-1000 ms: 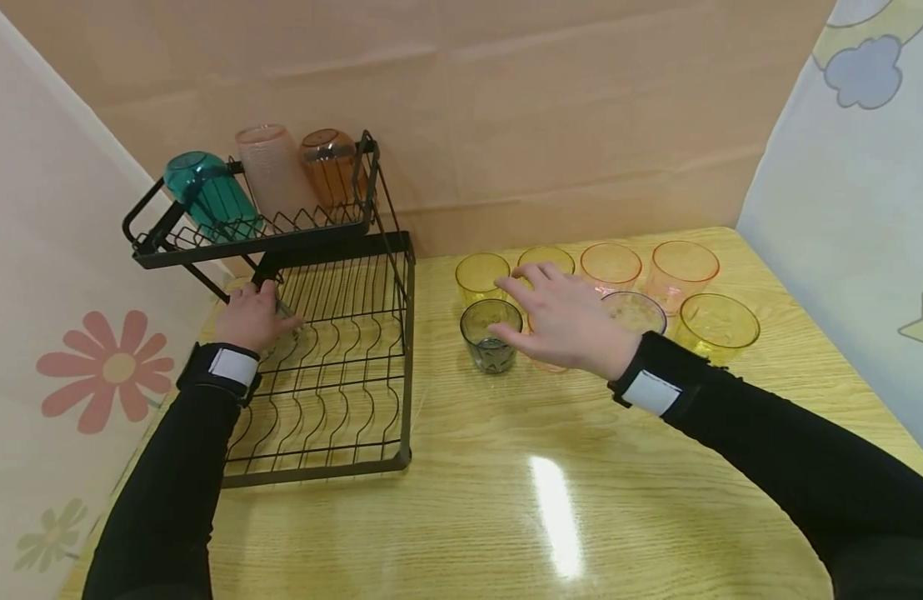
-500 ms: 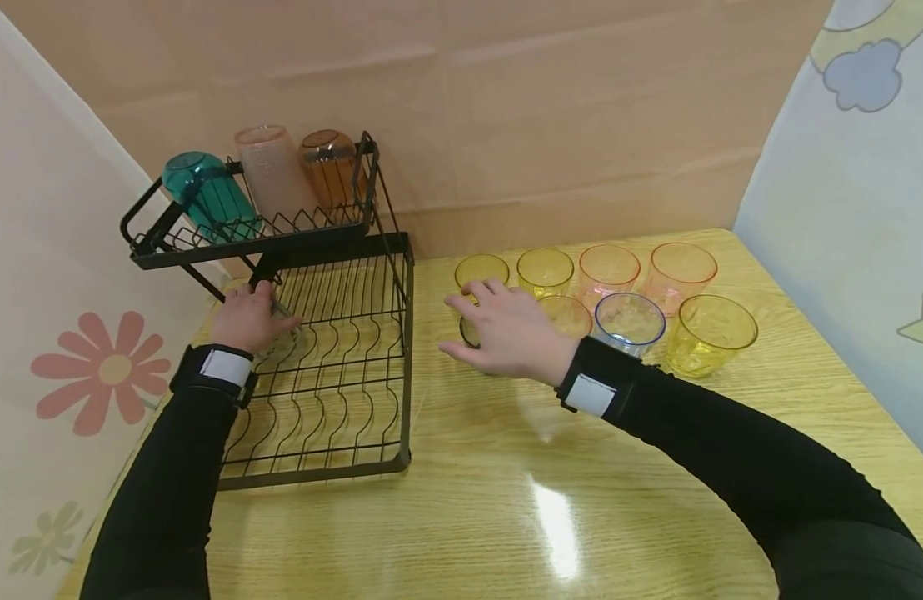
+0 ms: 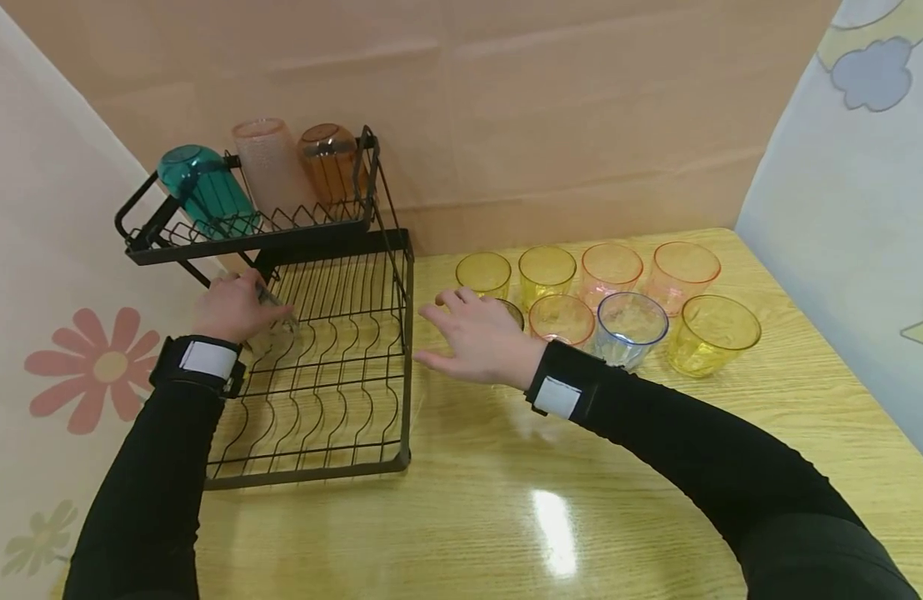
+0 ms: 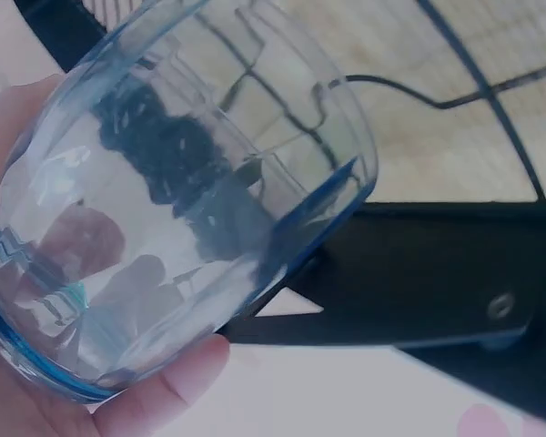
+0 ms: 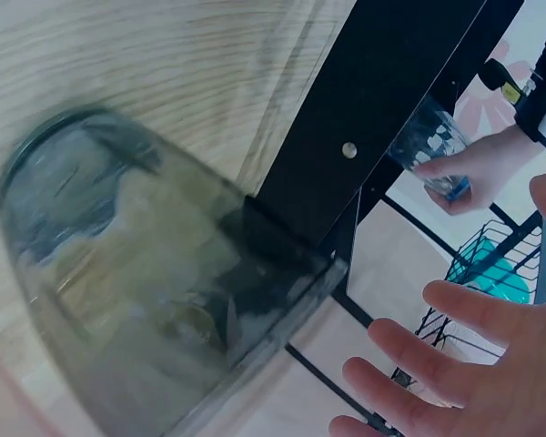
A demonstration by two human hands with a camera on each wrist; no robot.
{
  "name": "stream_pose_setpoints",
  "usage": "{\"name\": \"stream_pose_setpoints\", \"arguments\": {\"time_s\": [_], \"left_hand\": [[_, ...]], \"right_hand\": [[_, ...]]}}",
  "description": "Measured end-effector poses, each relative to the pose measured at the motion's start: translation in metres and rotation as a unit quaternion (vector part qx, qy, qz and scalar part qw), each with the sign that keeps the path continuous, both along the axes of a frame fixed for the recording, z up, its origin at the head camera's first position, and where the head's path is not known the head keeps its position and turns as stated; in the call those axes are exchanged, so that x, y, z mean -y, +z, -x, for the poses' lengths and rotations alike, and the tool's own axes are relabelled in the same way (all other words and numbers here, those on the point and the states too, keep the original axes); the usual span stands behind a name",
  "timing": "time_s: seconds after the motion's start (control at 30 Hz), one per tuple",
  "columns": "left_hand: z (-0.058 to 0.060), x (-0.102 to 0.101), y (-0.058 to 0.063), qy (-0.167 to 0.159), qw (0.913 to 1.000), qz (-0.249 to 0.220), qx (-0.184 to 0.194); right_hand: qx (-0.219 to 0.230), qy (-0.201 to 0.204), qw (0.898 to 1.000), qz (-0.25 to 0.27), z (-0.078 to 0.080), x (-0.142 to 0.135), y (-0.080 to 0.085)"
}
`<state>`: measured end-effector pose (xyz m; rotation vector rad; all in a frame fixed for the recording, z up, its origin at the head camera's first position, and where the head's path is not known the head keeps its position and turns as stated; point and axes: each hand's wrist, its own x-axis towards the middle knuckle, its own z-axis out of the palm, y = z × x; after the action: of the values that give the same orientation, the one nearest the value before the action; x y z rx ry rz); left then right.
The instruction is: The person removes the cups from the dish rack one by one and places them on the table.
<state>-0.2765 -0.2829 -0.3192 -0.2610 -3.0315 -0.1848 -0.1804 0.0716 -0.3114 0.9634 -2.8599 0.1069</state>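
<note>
At the left side of the dish rack (image 3: 409,400), my left hand (image 3: 232,307) grips a clear, bluish drinking glass (image 4: 182,173). In the left wrist view, its thick base sits in the palm and its rim points at the rack's wires. My right hand (image 3: 480,337) hovers over the table with fingers spread and holds nothing. A smoky grey glass (image 5: 118,273) stands upright close by it, large in the right wrist view. From the head, the right hand hides most of that glass, leaving part of its rim in sight.
On the rack's upper tier, a teal glass (image 3: 207,187), a pale pink one (image 3: 274,171) and an amber one (image 3: 330,167) stand upside down. Several yellow, pink and blue-rimmed glasses (image 3: 631,329) stand upright on the table (image 3: 476,500) at right. Walls enclose three sides.
My right hand has moved left, from over the front glasses to the grey glass's left side. My left hand, gripping its glass, has shifted slightly left.
</note>
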Motion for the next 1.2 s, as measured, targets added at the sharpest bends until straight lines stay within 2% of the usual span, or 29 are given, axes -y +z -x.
{"name": "stream_pose_setpoints", "arguments": {"time_s": [0.17, 0.47, 0.73, 0.87, 1.0, 1.2], "left_hand": [[-0.003, -0.003, 0.009, -0.006, 1.0, -0.001, -0.005], [-0.009, -0.011, 0.022, -0.037, 0.9993, 0.001, -0.007], [-0.025, -0.027, 0.041, -0.054, 0.9984, -0.003, -0.014], [-0.037, -0.035, 0.045, -0.063, 0.9974, -0.034, 0.001], [-0.05, -0.042, 0.044, -0.071, 0.9936, -0.087, 0.008], [-0.067, -0.054, 0.038, -0.075, 0.9781, -0.194, 0.013]], "right_hand": [[0.0, -0.001, 1.0, -0.012, 0.001, 0.01, -0.001], [0.018, -0.009, 0.999, -0.033, 0.003, 0.024, -0.004], [0.041, -0.014, 0.998, -0.036, 0.002, 0.034, -0.011], [0.057, -0.02, 0.998, -0.012, -0.001, 0.04, -0.017], [0.082, -0.027, 0.996, 0.036, -0.006, 0.044, -0.024], [0.139, -0.042, 0.981, 0.125, -0.014, 0.049, -0.033]]}}
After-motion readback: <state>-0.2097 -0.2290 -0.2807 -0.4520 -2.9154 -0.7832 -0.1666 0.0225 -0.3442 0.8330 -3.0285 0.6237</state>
